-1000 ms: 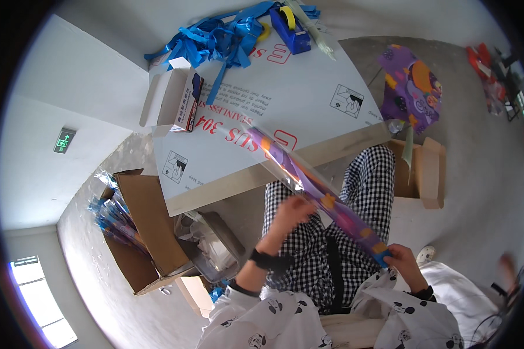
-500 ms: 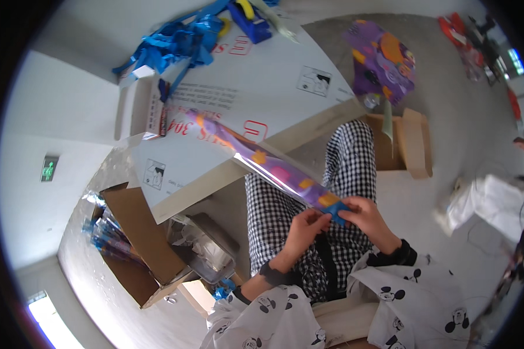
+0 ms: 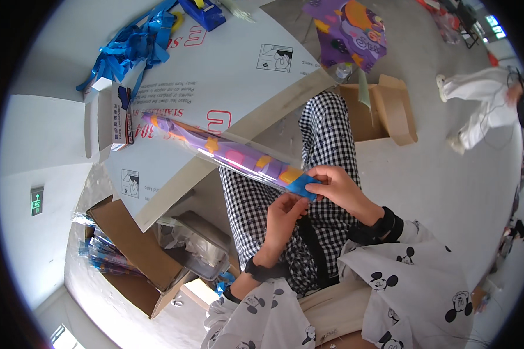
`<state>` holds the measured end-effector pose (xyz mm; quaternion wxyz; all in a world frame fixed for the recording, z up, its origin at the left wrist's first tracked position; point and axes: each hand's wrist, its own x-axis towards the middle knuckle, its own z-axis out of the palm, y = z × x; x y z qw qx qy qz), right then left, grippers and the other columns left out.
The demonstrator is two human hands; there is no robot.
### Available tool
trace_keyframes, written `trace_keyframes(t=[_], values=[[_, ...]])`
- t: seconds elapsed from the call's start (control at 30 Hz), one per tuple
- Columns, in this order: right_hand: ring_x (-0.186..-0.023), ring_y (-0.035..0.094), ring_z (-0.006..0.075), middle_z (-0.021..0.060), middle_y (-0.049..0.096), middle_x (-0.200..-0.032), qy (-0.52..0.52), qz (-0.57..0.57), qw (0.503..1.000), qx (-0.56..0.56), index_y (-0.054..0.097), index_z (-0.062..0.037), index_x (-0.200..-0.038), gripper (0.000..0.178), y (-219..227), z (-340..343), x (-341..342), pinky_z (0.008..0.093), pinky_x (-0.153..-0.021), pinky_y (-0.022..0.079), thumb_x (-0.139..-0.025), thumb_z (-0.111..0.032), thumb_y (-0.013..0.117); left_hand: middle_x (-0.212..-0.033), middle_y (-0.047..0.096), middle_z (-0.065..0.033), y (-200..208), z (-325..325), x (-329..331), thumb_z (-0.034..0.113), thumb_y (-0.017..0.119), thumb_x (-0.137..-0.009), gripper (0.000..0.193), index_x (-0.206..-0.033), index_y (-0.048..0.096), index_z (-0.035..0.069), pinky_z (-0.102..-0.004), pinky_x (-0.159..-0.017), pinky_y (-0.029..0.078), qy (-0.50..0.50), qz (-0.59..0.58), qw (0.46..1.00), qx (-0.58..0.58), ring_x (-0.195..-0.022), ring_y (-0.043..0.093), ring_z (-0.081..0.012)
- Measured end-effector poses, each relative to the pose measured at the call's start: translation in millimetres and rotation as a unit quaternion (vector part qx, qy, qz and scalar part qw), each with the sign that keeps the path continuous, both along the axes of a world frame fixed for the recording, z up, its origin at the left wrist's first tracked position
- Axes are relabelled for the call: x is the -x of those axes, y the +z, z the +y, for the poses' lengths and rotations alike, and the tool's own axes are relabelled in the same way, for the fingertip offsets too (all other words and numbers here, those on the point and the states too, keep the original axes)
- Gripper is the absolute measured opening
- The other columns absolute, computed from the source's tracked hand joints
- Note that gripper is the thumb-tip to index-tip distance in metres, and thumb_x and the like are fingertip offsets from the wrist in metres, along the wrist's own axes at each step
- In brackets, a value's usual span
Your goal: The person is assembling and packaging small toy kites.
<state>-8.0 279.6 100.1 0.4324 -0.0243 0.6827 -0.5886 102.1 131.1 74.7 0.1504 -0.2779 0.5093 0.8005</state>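
A long, narrow purple roll [image 3: 239,158] with orange and pink patches lies slantwise in a clear plastic sleeve. Its far end reaches over the table, its near end is above my lap. Around that near end is a blue strip [image 3: 301,185]. My right hand [image 3: 339,189] is closed on this end, thumb and fingers pressing the blue strip. My left hand [image 3: 282,220] is closed in a pinch at the strip's lower edge; its fingertips partly hide what lies between them.
The film-covered table [image 3: 239,75] bears blue strips [image 3: 142,43], a blue tape dispenser [image 3: 204,14] and a small box [image 3: 113,116]. At left, an open carton [image 3: 137,244] holds wrapped rolls, beside a grey bin [image 3: 201,232]. A purple printed sheet [image 3: 349,35] and another carton [image 3: 384,113] are at far right. Someone in white trousers [image 3: 486,93] is further right.
My view has shifted, so the scene sits further left. Both hands stay at the roll's blue near end. The person at the right shows more fully.
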Motion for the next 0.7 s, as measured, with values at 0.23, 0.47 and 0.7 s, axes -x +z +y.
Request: trace_keyframes(t=[0.23, 0.47, 0.7], values=[[-0.071, 0.061, 0.0076, 0.0068, 0.068, -0.088, -0.005, 0.004, 1.000, -0.002, 0.062, 0.0049, -0.110, 0.024, 5.3, -3.1, 7.2, 0.0211, -0.062, 0.049, -0.089, -0.007, 0.064, -0.083, 0.066, -0.0024, -2.6, -3.9, 0.3, 0.015, 0.064, -0.093, 0.015, -0.096, 0.063, 0.001, -0.0206, -0.066, 0.046, 0.027, 0.002, 1.000, 0.010, -0.072, 0.060, -0.0077], [-0.069, 0.060, 0.0072, 0.0066, 0.068, -0.088, -0.008, 0.050, 0.999, 0.003, 0.063, 0.0042, -0.109, 0.024, 4.6, -8.4, 5.2, 0.0210, -0.060, 0.049, -0.089, -0.008, 0.065, -0.087, 0.067, -0.0028, 4.1, 3.6, 8.8, 0.008, 0.066, -0.090, 0.011, -0.096, 0.064, -0.001, -0.0216, -0.069, 0.048, 0.039, 0.034, 0.998, 0.027, -0.075, 0.060, -0.0071], [-0.069, 0.062, 0.0085, 0.0076, 0.068, -0.084, -0.016, 0.062, 0.998, -0.002, 0.063, 0.0058, -0.108, 0.025, 15.8, 10.5, 11.9, 0.0217, -0.058, 0.050, -0.086, -0.006, 0.066, -0.083, 0.067, -0.0014, 3.3, 20.6, 13.2, 0.007, 0.067, -0.089, 0.011, -0.094, 0.066, -0.002, -0.0207, -0.066, 0.047, 0.044, 0.075, 0.996, 0.024, -0.073, 0.059, -0.0068]])
